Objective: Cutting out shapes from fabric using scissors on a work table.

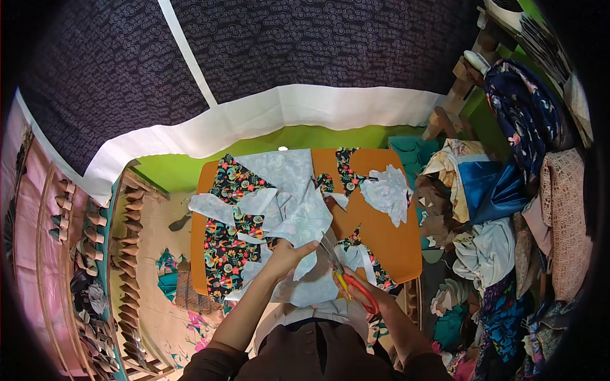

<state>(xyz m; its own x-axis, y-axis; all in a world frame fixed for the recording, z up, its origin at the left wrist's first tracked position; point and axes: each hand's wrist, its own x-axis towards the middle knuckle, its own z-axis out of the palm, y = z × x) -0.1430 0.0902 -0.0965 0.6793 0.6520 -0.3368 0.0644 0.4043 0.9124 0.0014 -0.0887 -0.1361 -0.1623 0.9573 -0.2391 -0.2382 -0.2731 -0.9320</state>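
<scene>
My left hand (289, 259) pinches the edge of a pale fabric piece (305, 219) near the front of the orange table (406, 247). Its thumb points right, toward the blades. In my right hand (370, 284) are scissors (364, 297) with red and yellow handles, their blades angled up and left against the pale fabric's right edge. How far the blades are apart is hard to make out. Black floral cloth (225, 254) with colourful print lies under and left of the pale piece. A floral offcut (375, 263) lies right of the scissors.
A crumpled pale scrap (386, 195) and a curved floral strip (347, 171) lie on the table's right side. Heaped fabrics (486, 251) crowd the right. Racks of shoe forms (129, 254) stand at left. A dark patterned curtain (318, 47) hangs beyond the table.
</scene>
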